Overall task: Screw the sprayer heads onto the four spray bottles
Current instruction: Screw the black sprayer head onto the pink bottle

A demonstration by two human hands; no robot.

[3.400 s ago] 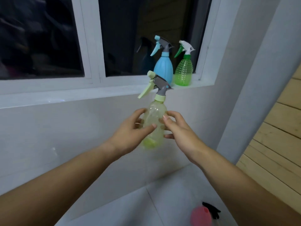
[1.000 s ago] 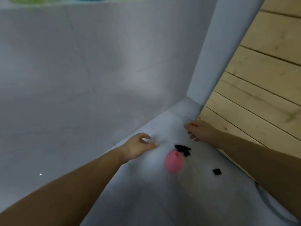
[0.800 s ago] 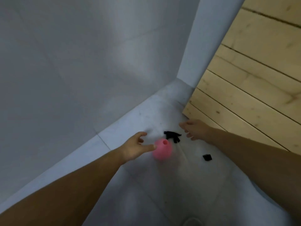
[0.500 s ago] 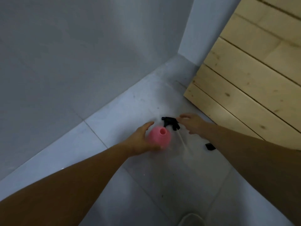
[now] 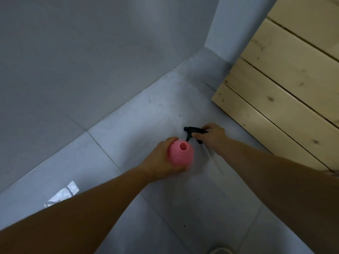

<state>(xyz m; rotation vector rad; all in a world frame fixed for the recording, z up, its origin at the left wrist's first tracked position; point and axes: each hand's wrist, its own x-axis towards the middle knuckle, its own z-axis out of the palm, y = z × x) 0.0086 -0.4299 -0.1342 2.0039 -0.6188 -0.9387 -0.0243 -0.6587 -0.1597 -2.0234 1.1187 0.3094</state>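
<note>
A pink spray bottle (image 5: pixel 181 153) stands upright on the grey tiled floor with its neck open and no head on it. My left hand (image 5: pixel 157 162) wraps around its left side. Just behind it lies a black sprayer head (image 5: pixel 191 132), nozzle pointing left. My right hand (image 5: pixel 213 137) closes over the rear part of that head, with its clear dip tube (image 5: pixel 209 153) trailing toward me on the floor. The other spray bottles are out of view.
A grey wall (image 5: pixel 91 61) rises at the left and back, with a white pillar (image 5: pixel 231 30) in the corner. A pale wooden slatted panel (image 5: pixel 286 92) stands at the right, close to my right hand. A pale object (image 5: pixel 219 251) shows at the bottom edge.
The view has tipped down from the windowsill to the floor. My left hand has reached and gripped the pink bottle. My right hand has moved onto the black sprayer head and closed on it.
</note>
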